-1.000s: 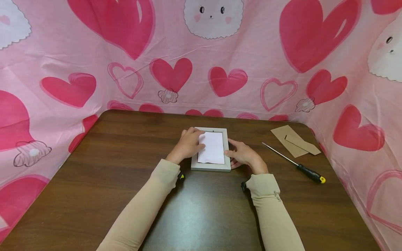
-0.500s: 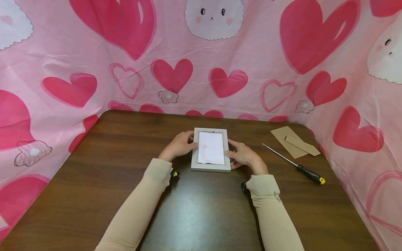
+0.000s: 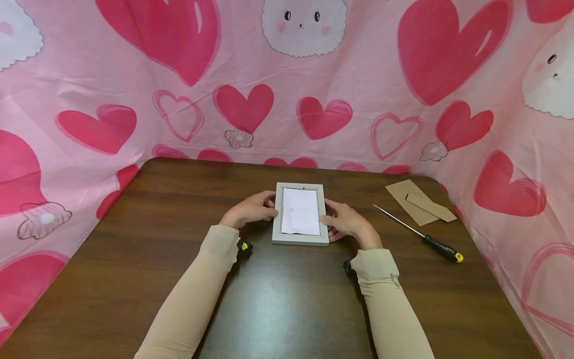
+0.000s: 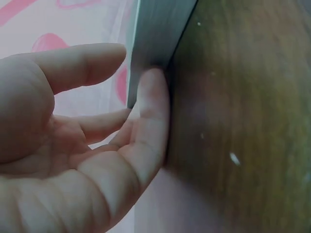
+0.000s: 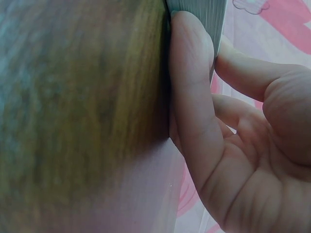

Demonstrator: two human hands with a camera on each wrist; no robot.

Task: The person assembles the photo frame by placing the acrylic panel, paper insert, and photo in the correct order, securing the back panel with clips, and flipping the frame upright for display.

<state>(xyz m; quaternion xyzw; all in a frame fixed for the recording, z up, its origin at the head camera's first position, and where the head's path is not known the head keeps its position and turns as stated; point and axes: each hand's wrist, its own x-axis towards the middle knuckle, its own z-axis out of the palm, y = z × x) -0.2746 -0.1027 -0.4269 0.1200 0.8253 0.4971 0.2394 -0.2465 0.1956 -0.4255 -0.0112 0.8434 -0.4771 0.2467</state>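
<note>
A pale picture frame [image 3: 300, 239] lies flat just below and right of the frame's centre in the head view, with a sheet of white paper [image 3: 301, 212] set inside its border; the paper's lower edge is slightly uneven and a faint pinkish mark shows toward its left. At the picture frame's right side, the right hand [image 3: 347, 222] holds it, thumb on the border and the other fingers along the outer side. At its left side, the left hand [image 3: 251, 207] is loosely spread, gripping nothing; the left wrist view shows one finger against the side wall, with the thumb apart from that finger. Farther right, a screwdriver [image 3: 426, 239] lies aslant, its black handle yellow-tipped toward the lower right. Beyond it, a narrow brown strip [image 3: 431, 207] overlaps a wider brown piece [image 3: 410, 204]. All rest on a dark wood-grained worktop [image 3: 134, 259]. A pink cloth [image 3: 278, 70] printed with hearts fills the upper part of the view.
</note>
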